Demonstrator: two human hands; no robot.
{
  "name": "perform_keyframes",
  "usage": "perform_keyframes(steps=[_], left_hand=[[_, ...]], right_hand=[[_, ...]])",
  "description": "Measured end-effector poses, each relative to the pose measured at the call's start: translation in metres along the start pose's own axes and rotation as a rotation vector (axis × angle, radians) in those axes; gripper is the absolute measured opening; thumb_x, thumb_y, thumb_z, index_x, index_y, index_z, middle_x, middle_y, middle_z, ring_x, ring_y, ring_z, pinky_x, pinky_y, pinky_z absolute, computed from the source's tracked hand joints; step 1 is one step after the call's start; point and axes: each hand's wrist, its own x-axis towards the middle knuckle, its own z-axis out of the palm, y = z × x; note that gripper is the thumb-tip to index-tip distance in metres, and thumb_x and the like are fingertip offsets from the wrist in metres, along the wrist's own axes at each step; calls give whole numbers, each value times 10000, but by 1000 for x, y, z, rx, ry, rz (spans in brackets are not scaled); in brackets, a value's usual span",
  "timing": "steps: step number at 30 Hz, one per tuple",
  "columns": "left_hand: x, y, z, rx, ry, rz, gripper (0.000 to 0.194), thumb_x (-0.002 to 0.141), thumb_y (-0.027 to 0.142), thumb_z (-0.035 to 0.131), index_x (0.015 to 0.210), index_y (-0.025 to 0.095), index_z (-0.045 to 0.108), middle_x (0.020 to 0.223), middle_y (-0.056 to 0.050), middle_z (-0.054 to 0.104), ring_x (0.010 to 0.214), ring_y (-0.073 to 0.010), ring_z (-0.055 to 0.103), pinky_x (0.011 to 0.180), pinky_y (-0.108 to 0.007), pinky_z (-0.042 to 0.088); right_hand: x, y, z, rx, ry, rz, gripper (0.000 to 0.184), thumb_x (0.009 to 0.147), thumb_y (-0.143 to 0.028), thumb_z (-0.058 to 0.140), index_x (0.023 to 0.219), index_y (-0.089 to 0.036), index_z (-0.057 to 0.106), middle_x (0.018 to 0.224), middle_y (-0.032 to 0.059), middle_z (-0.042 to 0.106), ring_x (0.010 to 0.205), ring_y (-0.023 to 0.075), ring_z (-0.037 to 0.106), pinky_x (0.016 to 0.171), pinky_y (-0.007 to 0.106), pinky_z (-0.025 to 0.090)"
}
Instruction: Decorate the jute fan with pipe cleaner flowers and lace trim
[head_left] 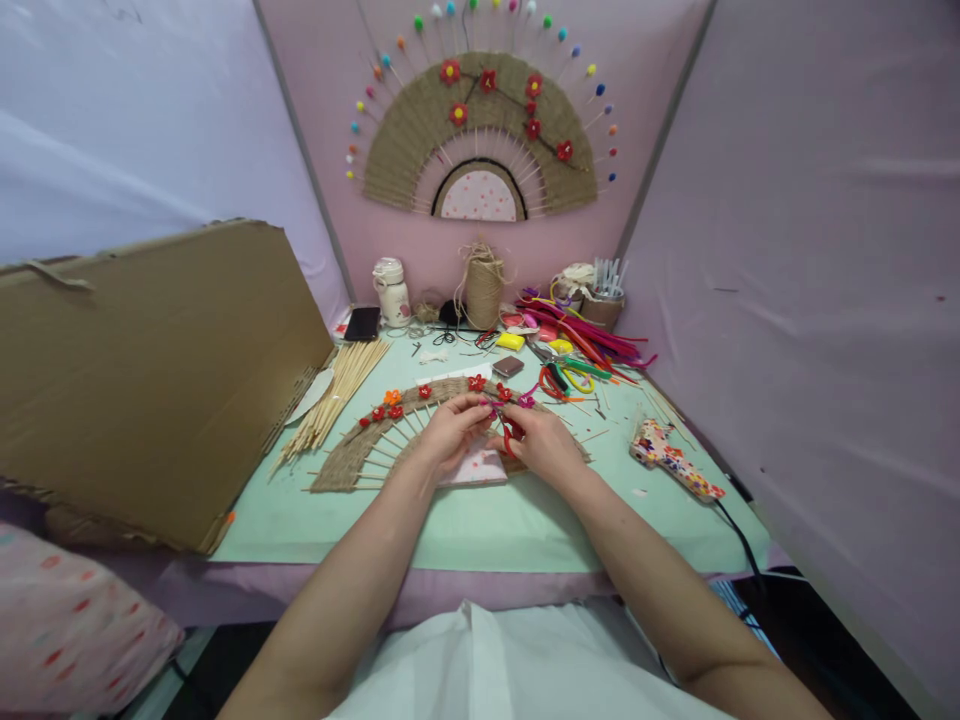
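Holding a small pink-purple piece (491,404) near the middle of the frame, the left hand (454,432) has its fingertips pinched together on it. The right hand (541,440), just beside it, is curled around red-handled scissors (512,436), but I cannot tell if the blades touch the piece. A brown fan (335,468) lies on the table under both hands. Much of it looks done: its sticks spread out like sun rays, and red flowers (476,383) and an orange flower (391,397) sit along its curved band. How much is left is hard to tell. A bigger-looking fan (405,150) hangs at the top middle, with bright little balls (418,22) around its edge, and I see none on the fan below. The table has a pale green cover (517,540). A flowery glue gun (675,465) lies at the right, and thin sticks (330,400) are heaped at the left, near a big cardboard sheet (150,390). At the back stand a white bottle (391,295) and a roll of string (484,290), with fuzzy pink and red strips (600,335) to their right. Pale cloth walls (810,250) rise around the table.
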Motion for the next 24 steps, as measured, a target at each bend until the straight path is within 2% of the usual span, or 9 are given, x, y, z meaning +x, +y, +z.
perform_keyframes(steps=[6, 15, 21, 24], left_hand=[[0, -1, -1, 29, -18, 13, 256, 511, 173, 834, 709, 121, 680, 687, -21, 675, 656, -107, 606, 685, -243, 473], [2, -3, -1, 44, 29, 6, 285, 469, 191, 852, 690, 112, 691, 657, -26, 668, 644, -108, 605, 695, -251, 473], [3, -2, -1, 68, 18, 27, 260, 510, 192, 839, 717, 116, 702, 706, -35, 683, 658, -101, 600, 685, -237, 472], [4, -1, -2, 67, -9, 18, 264, 528, 192, 835, 749, 115, 712, 723, -37, 689, 647, -95, 599, 654, -220, 471]], right_hand=[[-2, -2, 0, 16, -1, -35, 256, 826, -442, 589, 751, -197, 592, 606, 10, 562, 548, 137, 446, 529, 260, 231], [-3, -1, 5, -27, -3, -14, 254, 836, -416, 579, 699, -203, 575, 587, 22, 557, 558, 159, 479, 533, 269, 220], [-2, -7, 2, 129, -31, 37, 259, 784, -446, 613, 706, -209, 547, 581, -12, 519, 530, 132, 409, 518, 250, 245], [-1, -5, 2, 237, -3, 68, 278, 755, -471, 623, 707, -210, 539, 577, -30, 498, 538, 125, 401, 519, 241, 266]])
